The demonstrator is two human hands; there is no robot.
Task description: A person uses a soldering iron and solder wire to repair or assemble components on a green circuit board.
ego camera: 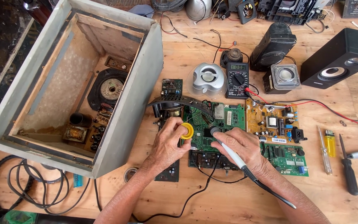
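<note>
My left hand [167,143] holds a small yellow solder spool [187,130] over the left edge of a green circuit board [217,124]. My right hand [240,145] grips a soldering iron [228,148] with a pale handle, its tip pointing up-left onto the green board near the spool. The iron's black cord [212,179] trails back past my right wrist and loops across the wooden table [228,195]. A curved black plastic piece [179,101] lies just above my left hand.
A large open grey speaker cabinet [73,89] fills the left. A tan circuit board [272,120], a smaller green board [289,157], a multimeter [237,79], several speakers [340,58], screwdrivers [348,168], a yellow lighter [330,143] and coiled black cables [34,188] surround the work.
</note>
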